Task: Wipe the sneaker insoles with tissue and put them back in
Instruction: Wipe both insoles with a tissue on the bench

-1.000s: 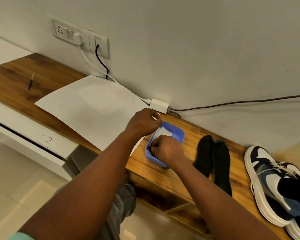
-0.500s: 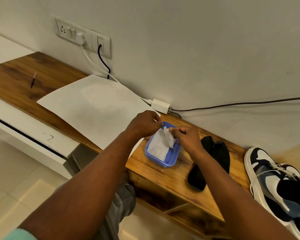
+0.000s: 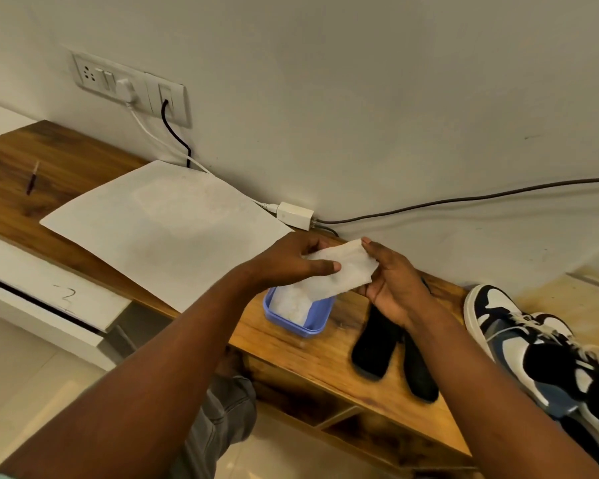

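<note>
A white tissue (image 3: 343, 271) is stretched in the air between both hands, above a blue tray (image 3: 320, 318) that holds more white tissue. My left hand (image 3: 287, 259) pinches its left end with the thumb on top. My right hand (image 3: 391, 281) holds its right end from underneath. Two black insoles (image 3: 377, 347) lie side by side on the wooden shelf (image 3: 312, 361), partly hidden by my right wrist. A pair of white, black and blue sneakers (image 3: 547, 361) sits at the right end of the shelf.
A large white sheet (image 3: 159, 223) lies on the shelf left of the tray. A white adapter (image 3: 295, 215) with cables sits against the wall, below a socket plate (image 3: 128, 86). A small dark pen (image 3: 32, 178) lies far left. The shelf edge drops to a tiled floor.
Both hands were in the blue tray at first. They have lifted a tissue out of it and spread it between them above the tray. The view has shifted slightly.
</note>
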Tool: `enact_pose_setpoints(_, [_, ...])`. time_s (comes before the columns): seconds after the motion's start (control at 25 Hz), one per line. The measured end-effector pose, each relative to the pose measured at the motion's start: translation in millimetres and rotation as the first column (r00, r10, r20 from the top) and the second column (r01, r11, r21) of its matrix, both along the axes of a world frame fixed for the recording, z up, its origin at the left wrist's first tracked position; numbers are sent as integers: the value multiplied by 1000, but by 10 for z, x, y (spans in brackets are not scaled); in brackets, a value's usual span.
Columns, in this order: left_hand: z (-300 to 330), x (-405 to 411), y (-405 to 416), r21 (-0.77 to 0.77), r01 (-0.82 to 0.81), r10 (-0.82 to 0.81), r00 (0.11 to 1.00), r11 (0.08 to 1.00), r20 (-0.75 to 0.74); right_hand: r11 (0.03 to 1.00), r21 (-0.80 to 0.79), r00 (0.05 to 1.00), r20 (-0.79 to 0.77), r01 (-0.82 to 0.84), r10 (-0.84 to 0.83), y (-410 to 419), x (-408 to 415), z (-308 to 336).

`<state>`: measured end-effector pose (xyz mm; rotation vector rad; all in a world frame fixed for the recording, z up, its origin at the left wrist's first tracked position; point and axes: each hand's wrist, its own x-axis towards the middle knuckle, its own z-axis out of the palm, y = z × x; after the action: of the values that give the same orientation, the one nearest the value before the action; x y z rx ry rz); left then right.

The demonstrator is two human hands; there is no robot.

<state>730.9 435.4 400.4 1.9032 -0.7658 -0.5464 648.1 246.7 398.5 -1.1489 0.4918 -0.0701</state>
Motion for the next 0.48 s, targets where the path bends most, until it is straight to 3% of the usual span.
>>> enact_pose_setpoints(0.12, [53, -99, -117, -148, 9, -45, 970, 989, -237, 997, 78, 1000, -8, 25, -24, -209, -255, 182])
enact_pose_setpoints(0.24, [112, -271, -378, -214, 23, -93, 943, 977, -321, 990, 106, 995, -31, -92, 95, -430, -620, 283])
enact_pose_setpoints(0.36, [151, -475, -731, -201, 19, -75, 958, 979, -277, 993, -118, 999, -46, -24, 18, -649, -917, 192])
enact_pose_setpoints(0.48, [127, -626, -1059, -221, -8, -52, 962, 975, -267, 830, -541, 990, 52, 138, -130, -829, -1144, 116])
